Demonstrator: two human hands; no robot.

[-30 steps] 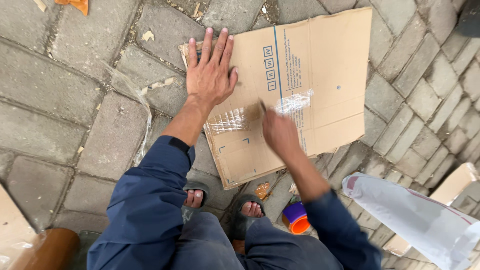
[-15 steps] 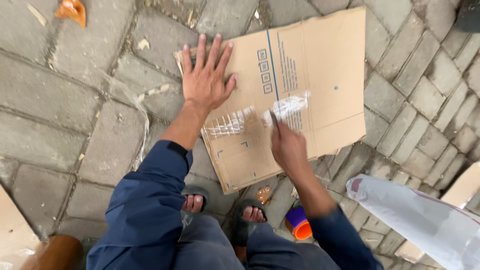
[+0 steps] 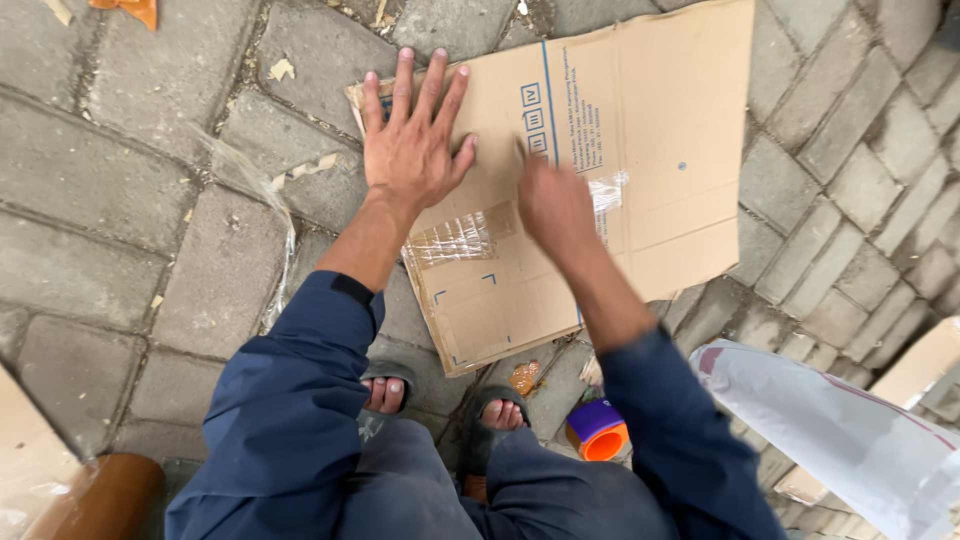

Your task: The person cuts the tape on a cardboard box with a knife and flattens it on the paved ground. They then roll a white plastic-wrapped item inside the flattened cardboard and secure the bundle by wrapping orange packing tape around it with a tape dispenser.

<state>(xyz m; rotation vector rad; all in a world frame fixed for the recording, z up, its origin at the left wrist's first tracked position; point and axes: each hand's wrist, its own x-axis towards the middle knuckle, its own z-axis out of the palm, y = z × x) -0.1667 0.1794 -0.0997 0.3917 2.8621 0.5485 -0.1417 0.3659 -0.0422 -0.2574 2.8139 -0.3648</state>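
On the paving stones point(image 3: 120, 210) in front of the crouching person lies a flattened sheet of cardboard point(image 3: 660, 150), flat on the ground and reaching from the centre of the scene out to the far right. The left hand point(image 3: 412, 150) rests palm down on the sheet's far left corner, fingers spread wide apart and pointing away from the person, gripping nothing. The right hand point(image 3: 553, 205) is over the middle of the sheet, just right of the left hand; it is blurred, so whether its fingers are apart or together, or touching the surface, cannot be told.

The sheet's long axis runs from near left to far right, slightly skewed against the paving joints. Its near left corner points toward the person's sandalled feet point(image 3: 385, 390).

The sheet is plain brown, creased by fold lines, with blue printed squares and a blue line near the middle. Crumpled clear tape point(image 3: 455, 240) sticks to it just near of the left wrist, and a second strip shows right of the right hand.

A roll with a purple band and orange core point(image 3: 598, 432) stands on the ground near the right knee. A white sack point(image 3: 850, 430) lies at near right, well apart from the sheet.
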